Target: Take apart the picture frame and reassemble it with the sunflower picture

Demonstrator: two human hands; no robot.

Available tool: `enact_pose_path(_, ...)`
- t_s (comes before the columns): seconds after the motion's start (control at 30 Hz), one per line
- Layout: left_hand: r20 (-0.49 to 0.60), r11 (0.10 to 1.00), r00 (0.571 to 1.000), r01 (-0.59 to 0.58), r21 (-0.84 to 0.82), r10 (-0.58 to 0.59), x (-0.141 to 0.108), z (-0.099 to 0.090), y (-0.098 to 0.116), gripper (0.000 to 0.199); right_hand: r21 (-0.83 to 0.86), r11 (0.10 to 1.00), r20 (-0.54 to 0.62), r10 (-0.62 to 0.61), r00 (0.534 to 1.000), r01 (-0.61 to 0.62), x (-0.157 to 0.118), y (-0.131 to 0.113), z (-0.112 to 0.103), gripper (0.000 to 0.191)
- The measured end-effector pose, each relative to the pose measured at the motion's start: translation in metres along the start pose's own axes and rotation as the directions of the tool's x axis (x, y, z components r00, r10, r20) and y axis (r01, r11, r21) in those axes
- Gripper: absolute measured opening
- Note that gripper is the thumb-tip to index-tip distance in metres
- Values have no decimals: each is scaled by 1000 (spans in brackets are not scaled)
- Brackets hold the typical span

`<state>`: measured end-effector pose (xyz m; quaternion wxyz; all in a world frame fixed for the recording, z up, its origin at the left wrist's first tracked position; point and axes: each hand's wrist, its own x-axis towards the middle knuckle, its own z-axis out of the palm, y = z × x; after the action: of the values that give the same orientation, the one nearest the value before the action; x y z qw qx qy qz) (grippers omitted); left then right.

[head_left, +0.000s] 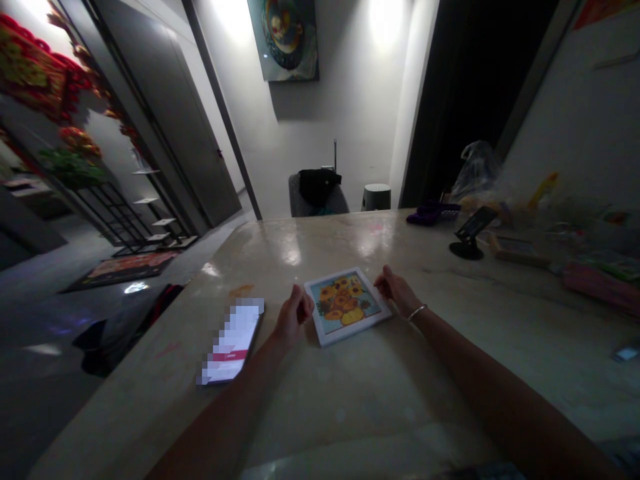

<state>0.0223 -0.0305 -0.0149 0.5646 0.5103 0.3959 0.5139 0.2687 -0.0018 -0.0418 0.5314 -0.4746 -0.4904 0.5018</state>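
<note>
A small sunflower picture in a white frame (347,301) lies slightly turned on the marble table, its painted face up. My left hand (293,313) is closed at the frame's left edge, fingers curled against it. At the opposite edge is my right hand (397,292), also closed, with its fingertips at the border and a bracelet (417,312) on the wrist. The undersides of the fingers are hidden. Left of my left forearm lies a phone (235,343) with a lit screen, partly pixelated.
A black phone stand (470,233) and a purple item (433,212) stand at the right rear of the table (350,407). Plastic bags (477,170) and clutter line the right side. Beyond the far edge are a chair with a black cloth (320,187) and a stool (377,197).
</note>
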Motion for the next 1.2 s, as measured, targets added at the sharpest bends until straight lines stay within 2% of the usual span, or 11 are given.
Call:
enact_pose_path(0.07,-143,994,990,-4,112,20,2,-5,-1,50,-92,996,-98,-23,995,14,4,4,-3,54)
enact_pose_path(0.13,-241,970,969,12,243,49,4,-9,-3,35,-249,968,-114,-55,992,25,5,7,-5,46)
enact_pose_path(0.23,-284,934,957,42,355,65,6,-10,-7,13,-511,856,-38,-121,992,85,4,9,-3,33)
enact_pose_path(0.33,-293,926,955,80,368,34,7,-8,-11,18,-610,781,10,-161,987,134,1,8,0,25)
enact_pose_path(0.5,-250,950,968,87,300,-9,7,-6,-11,32,-477,875,-40,-121,992,88,-2,0,5,25)
enact_pose_path(0.63,-214,961,976,87,261,-30,8,-4,-12,37,-131,990,-105,-62,993,48,-6,-10,9,34)
enact_pose_path(0.77,-173,950,984,83,302,-31,8,-2,-19,40,293,955,-85,-21,996,45,-13,-20,15,44)
enact_pose_path(0.83,-121,939,992,64,337,-24,7,1,-22,40,407,913,3,-40,999,35,-17,-25,19,48)
enact_pose_path(1.0,104,942,993,21,334,-59,-3,13,-22,42,356,933,329,-176,928,50,-30,-34,31,49)
enact_pose_path(1.1,280,965,947,86,248,-157,-11,21,-12,32,210,966,346,-218,912,151,-37,-36,36,43)
enact_pose_path(1.2,222,985,963,165,-43,-151,-13,20,5,27,22,972,329,-230,916,236,-39,-35,36,41)
